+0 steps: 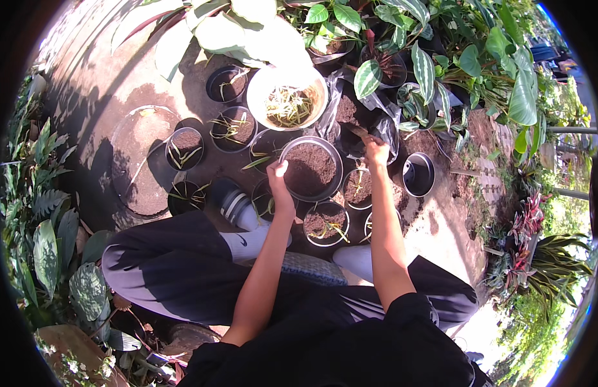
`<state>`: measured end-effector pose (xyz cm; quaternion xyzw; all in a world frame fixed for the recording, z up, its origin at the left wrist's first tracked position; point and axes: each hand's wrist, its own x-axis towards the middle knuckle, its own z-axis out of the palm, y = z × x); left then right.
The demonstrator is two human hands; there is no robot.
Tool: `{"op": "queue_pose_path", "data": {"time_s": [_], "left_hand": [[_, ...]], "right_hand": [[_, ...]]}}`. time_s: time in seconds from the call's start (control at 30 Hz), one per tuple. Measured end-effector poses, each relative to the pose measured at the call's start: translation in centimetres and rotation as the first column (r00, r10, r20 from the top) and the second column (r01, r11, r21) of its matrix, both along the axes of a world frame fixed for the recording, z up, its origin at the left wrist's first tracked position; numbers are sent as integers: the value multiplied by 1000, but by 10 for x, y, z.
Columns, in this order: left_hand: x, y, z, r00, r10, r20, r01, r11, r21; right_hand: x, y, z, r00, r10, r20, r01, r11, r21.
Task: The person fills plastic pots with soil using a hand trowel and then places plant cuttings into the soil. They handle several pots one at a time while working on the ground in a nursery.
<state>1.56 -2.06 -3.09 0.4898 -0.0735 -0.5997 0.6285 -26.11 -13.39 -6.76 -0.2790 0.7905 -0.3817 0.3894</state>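
Observation:
My left hand [278, 181] grips the left rim of a black plastic pot [338, 170] with dark loose soil [309, 169] in it. To its right, my right hand [376, 151] is closed on a small brown digging tool [355, 129], its exact kind hard to make out. The tool reaches into an open black plastic bag [391, 121] that holds soil [347, 109]. Behind the pot stands a white bucket [254, 104] with cut green and yellow plant pieces [289, 106] inside.
Several small black pots of soil with young strappy plants, such as one pot [326, 223] in front, surround the held pot. An unplanted black pot [418, 174] stands right. Potted foliage [420, 63] crowds the back right. My sandalled foot [236, 205] is close to the pots.

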Motion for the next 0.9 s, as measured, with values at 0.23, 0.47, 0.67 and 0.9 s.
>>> {"op": "queue_pose_path", "data": {"time_s": [0.23,0.47,0.67,0.9], "left_hand": [[6,4,-5,1000,25,10,-25,1000,-6],[2,5,4,999,32,28,-32,999,-1],[1,2,12,999,29,39,-30,999,19],[4,1,13,998,46,-51,-45,999,31]], "right_hand": [[18,-1,23,962,41,272,-30,999,-41],[30,-26,-5,856,-133,499,166,986,-21],[56,-49,-13,846,-163,507,256,959,-119],[45,-46,-18,895,-155,419,241,957,-160]]}}
